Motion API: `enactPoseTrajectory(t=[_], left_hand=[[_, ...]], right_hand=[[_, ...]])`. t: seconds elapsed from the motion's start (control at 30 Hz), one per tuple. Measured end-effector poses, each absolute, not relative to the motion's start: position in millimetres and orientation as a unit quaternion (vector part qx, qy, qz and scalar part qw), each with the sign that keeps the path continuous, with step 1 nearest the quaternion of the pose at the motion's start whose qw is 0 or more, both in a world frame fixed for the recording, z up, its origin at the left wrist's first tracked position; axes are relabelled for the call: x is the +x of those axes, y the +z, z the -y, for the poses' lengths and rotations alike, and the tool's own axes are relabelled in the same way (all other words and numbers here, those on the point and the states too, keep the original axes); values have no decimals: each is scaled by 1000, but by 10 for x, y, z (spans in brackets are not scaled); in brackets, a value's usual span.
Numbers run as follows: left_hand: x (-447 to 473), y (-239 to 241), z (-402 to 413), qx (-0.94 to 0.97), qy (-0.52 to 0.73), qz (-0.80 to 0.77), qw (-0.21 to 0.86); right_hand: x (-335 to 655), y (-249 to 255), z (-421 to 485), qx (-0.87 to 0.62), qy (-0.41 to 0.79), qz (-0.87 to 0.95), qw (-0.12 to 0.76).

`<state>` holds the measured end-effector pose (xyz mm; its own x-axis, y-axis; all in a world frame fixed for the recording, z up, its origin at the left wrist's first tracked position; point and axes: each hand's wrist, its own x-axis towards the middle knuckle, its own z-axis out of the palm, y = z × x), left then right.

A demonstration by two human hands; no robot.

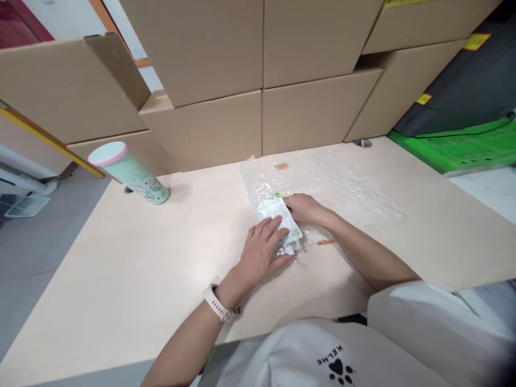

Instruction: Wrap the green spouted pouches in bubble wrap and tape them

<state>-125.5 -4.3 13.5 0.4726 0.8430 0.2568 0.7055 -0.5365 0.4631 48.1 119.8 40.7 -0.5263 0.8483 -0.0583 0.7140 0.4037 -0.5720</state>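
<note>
A small white packet with green print (pixel 282 215) lies on a sheet of clear bubble wrap (pixel 342 185) spread over the pale table (pixel 133 269). My left hand (pixel 264 250) lies flat on the packet's near end, fingers stretched out and pressing on it. My right hand (pixel 306 208) grips the packet's far right edge with curled fingers. A pale pink watch sits on my left wrist.
A mint-green tumbler with a pink lid (pixel 129 173) stands at the table's back left. Stacked cardboard boxes (pixel 258 75) wall off the back edge. Green mat and dark machine (pixel 463 145) lie at the right. Small orange scraps (pixel 281 166) rest on the wrap.
</note>
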Motion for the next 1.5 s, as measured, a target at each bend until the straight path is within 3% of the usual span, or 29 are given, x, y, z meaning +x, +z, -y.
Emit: enactPoseTrajectory(t=[0.13,0.33,0.5,0.67,0.83,0.97,1.03,1.1,1.27,1.4,1.5], left_hand=[[-1138,98,45,851,201,-474,103],[-1121,85,58,854,198,-471,95],[-1119,77,44,862,191,-456,110],[-1099,100,45,862,191,-450,136],[-1175,180,89,773,341,-504,180],[-1315,205,60,562,426,-639,308],[-1349,193,41,499,414,-635,420],[-1337,188,54,482,440,-603,458],[-1213,256,209,578,507,-522,370],[-1163,264,260,707,433,-491,268],[-1147,187,213,775,364,-492,158]], right_hand=[[604,646,-1234,-495,188,846,63],[579,742,-1185,-493,157,856,21],[495,749,-1141,-488,206,848,19],[368,686,-1073,-504,154,847,68],[327,542,-1056,-448,206,869,34],[392,498,-1122,-425,269,863,56],[417,506,-1140,-417,284,861,66],[423,510,-1134,-418,304,852,78],[366,429,-1053,-409,513,735,171],[258,328,-1003,-374,635,636,229],[212,284,-1003,-391,660,600,229]])
